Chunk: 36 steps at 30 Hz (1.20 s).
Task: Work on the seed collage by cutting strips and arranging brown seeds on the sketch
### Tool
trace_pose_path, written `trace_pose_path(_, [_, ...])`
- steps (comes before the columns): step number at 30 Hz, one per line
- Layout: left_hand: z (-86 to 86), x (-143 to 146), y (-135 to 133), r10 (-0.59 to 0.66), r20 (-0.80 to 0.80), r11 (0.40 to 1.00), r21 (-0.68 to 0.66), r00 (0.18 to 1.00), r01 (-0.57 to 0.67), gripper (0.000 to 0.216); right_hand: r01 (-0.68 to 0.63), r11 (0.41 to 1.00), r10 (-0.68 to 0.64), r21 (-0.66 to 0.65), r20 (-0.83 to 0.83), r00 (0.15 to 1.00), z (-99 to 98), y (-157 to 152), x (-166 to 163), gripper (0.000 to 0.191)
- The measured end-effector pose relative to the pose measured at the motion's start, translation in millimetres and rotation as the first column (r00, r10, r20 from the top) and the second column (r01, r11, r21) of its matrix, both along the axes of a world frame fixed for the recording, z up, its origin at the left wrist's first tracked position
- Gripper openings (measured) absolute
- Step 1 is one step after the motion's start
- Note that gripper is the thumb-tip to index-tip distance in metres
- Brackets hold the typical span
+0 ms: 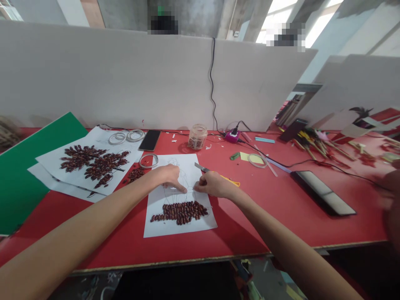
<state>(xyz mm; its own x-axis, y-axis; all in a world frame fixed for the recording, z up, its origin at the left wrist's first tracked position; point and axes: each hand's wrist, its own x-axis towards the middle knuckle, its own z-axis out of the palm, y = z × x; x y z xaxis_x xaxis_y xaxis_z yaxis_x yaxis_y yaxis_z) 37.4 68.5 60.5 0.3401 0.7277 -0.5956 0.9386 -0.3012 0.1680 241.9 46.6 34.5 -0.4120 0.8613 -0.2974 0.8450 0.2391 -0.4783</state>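
A white sheet of paper with a pencil drawing lies in front of me. Rows of dark red-brown beans or seeds cover the drawing's lower part. My left hand rests on the upper left of this sheet, thumb stretched out over the lines, and grips nothing that I can see. Opposite it, my right hand is closed around a utility knife. Its grey blade points up and left, and a yellow end shows behind the hand. The right fingertips are pinched low over the drawing; anything between them is too small to make out.
Loose seeds lie left of the sheet, near tape rolls and a phone. Seed-covered drawings overlap a green board. Behind stand a plastic jar and a purple power adapter. A dark-edged case lies right; part of another person shows at the right edge.
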Motion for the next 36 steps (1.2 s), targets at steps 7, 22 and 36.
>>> trace_pose_path(7, [-3.2,-2,0,-0.008,0.017,1.000,0.006,1.000,0.008,0.056,0.000,0.997,0.002,0.080,-0.027,1.000,-4.6,-6,0,0.021])
trace_pose_path(22, [-8.3,-4,-2,-0.017,0.032,0.999,0.036,0.999,0.016,0.055,0.039,0.979,-0.032,0.201,-0.039,0.999,-21.7,-9,0,0.019])
trace_pose_path(36, [-13.3,22,10,0.036,0.180,0.992,-0.124,0.983,-0.013,0.039,0.049,0.994,-0.044,0.099,-0.052,0.998,-9.4,-15,10,0.015])
